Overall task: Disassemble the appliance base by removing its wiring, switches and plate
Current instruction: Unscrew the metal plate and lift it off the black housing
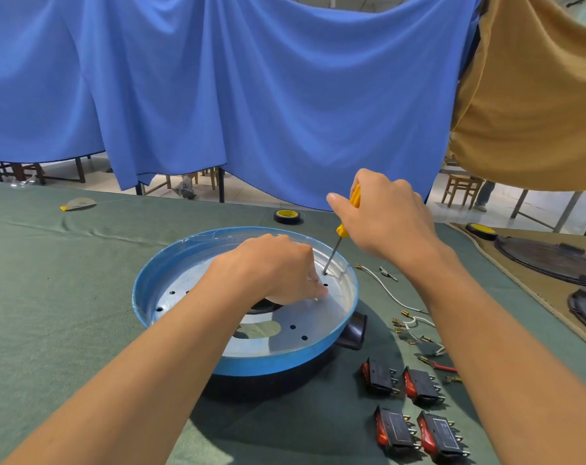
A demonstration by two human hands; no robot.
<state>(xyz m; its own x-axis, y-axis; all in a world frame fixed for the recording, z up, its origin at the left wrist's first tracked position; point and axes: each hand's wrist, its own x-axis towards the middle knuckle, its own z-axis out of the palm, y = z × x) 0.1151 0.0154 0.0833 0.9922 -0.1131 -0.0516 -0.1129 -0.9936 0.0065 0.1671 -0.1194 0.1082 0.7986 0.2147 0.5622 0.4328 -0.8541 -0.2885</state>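
Appliance base [268, 364], round and blue-walled, is set at centre frame on a green cloth [66, 313], open side up. A black handle [355, 332] is seen at its lower right edge. A perforated metal plate [318, 323] is seated inside.

A yellow-handled screwdriver [341, 229] is gripped by the right hand [385, 216], with the fingers wrapped round the handle. The shaft is tilted down and to the left, and the tip is set on the plate near its far right rim. The left hand [271, 266] is laid on the plate just beside the tip, fingers curled down and fingertips on the metal. Whether anything is pinched cannot be told.

Four rocker switches [422, 385], black with red faces, are laid out in two pairs at lower right, apart from the base. White wires [385, 290] with brass terminals and a red wire [444, 366] are strewn just above them, partly hidden by the right forearm.

A tape roll [287, 216] is noted behind the base. Blue cloth [251, 95] is hung across the upper frame and tan cloth [536, 95] at upper right. Black lids [549, 260] are seen at the right edge.
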